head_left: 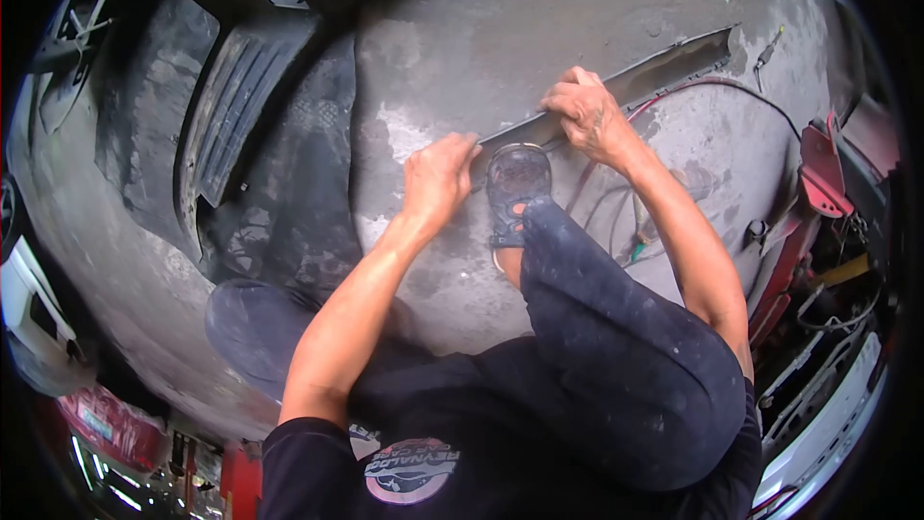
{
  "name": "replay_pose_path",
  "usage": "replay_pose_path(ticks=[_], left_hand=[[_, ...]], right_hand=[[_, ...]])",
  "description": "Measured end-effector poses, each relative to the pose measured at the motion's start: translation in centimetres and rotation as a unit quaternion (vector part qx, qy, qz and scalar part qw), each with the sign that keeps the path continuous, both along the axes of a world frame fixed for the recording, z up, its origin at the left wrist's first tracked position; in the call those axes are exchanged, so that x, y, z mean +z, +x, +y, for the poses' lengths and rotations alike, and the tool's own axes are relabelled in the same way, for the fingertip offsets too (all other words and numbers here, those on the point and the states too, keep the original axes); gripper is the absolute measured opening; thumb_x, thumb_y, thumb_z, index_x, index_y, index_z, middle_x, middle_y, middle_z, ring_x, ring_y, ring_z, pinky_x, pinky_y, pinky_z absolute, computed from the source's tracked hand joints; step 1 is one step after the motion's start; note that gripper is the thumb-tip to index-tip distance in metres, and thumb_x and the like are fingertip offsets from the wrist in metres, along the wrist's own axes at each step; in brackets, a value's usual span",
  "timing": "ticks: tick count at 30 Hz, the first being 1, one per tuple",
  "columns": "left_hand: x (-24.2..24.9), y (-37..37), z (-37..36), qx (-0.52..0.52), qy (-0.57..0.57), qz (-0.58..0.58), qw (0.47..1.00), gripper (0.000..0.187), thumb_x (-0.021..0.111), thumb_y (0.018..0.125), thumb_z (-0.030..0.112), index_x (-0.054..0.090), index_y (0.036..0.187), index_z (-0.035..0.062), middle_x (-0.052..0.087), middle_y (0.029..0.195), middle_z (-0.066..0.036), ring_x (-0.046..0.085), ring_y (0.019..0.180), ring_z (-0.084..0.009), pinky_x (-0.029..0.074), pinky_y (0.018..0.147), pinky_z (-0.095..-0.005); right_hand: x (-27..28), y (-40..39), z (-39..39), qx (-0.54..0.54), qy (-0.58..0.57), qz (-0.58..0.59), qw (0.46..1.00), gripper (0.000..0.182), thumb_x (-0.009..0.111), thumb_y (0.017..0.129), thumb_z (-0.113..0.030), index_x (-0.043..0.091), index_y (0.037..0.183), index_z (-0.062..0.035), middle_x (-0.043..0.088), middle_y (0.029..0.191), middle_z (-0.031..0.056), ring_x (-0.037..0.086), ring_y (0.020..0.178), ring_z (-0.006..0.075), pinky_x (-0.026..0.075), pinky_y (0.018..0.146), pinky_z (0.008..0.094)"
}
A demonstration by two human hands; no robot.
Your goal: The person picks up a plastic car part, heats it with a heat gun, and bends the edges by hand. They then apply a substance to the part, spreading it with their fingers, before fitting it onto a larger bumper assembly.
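A long, narrow dark metal strip (pixel 674 67) lies slantwise over the grey floor, its far end toward the upper right. At its near left end, my left hand (pixel 441 176) is closed on the edge. Farther along, my right hand (pixel 589 116) grips the upper edge with bent fingers. Between the two hands, my sandalled foot (pixel 520 178) is right against the strip's lower side. The fingertips of both hands are partly hidden.
A black mat (pixel 298 154) and a ribbed dark panel (pixel 245 87) lie on the left. A hose (pixel 717 82) curls at the right, near a red metal stand (pixel 823 169). Car parts (pixel 818 404) stand at the lower right.
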State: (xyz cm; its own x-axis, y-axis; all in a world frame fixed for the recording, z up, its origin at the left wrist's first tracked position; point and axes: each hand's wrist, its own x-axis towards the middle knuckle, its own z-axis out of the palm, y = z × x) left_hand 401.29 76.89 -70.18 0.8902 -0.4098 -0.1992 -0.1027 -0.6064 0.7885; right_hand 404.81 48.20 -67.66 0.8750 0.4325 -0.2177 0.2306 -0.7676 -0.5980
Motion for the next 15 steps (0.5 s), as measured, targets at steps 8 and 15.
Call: replay_pose_path(ticks=[8, 15], left_hand=[[0.0, 0.6, -0.1, -0.003, 0.004, 0.018, 1.0, 0.016, 0.074, 0.095, 0.011, 0.076, 0.109, 0.0035, 0.072, 0.093, -0.017, 0.071, 0.085, -0.0415, 0.056, 0.071, -0.0475], [0.9, 1.4, 0.1, -0.013, -0.01, 0.056, 0.998, 0.016, 0.073, 0.095, 0.013, 0.076, 0.108, 0.0045, 0.071, 0.09, -0.016, 0.07, 0.085, -0.041, 0.056, 0.073, -0.0473]], right_hand=[[-0.2, 0.5, -0.3, 0.018, 0.005, -0.024, 1.0, 0.031, 0.067, 0.071, 0.001, 0.079, 0.1, -0.0037, 0.074, 0.096, 0.0069, 0.063, 0.114, 0.0309, 0.05, 0.101, 0.0446], [0.2, 0.9, -1.3, 0.057, 0.007, 0.013, 0.998, 0.039, 0.067, 0.074, 0.001, 0.077, 0.111, -0.0041, 0.072, 0.109, 0.0108, 0.063, 0.116, 0.0329, 0.051, 0.103, 0.043]])
